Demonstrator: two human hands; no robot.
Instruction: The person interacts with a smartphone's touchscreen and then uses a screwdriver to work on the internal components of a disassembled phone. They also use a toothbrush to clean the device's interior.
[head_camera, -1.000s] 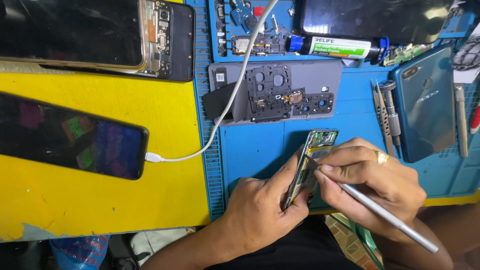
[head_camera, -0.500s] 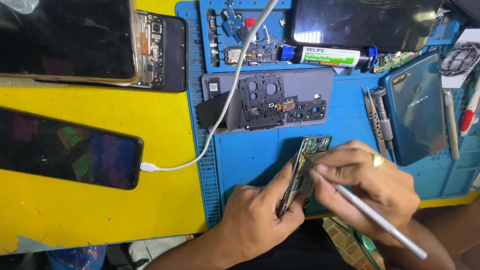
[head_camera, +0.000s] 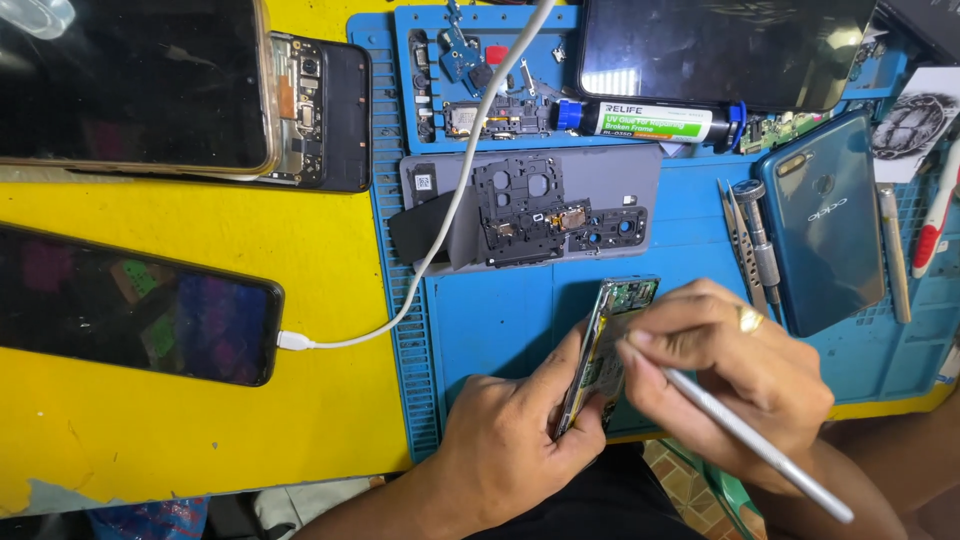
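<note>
- Since a second ago, your two hands have barely shifted over the blue ribbed work mat (head_camera: 500, 320); the opened phone stays tilted on its long edge, and only the view has slid a little.
- Your left hand (head_camera: 510, 440) is clasped around the opened phone body with its green circuit board showing (head_camera: 610, 335), thumb and fingers pinching its lower half. Keep that pinch on the frame edges, not on the board.
- Your right hand (head_camera: 735, 375) grips a slim silver metal tool (head_camera: 760, 450) like a pen, its tip hidden behind your fingers at the phone's inner face. Work with light pressure, since you cannot see the tip clearly from here.
- Just beyond your hands lies a grey phone back cover with black inner frames on it (head_camera: 540, 205); keep loose parts there, clear of your wrists.
- To the right of your right hand rest silver tweezers and a driver (head_camera: 750, 240) and a teal phone back (head_camera: 825, 220).
- Left of your left hand, a white cable (head_camera: 440, 240) runs to a dark phone (head_camera: 130, 305) on the yellow bench (head_camera: 200, 430); avoid snagging it.
</note>
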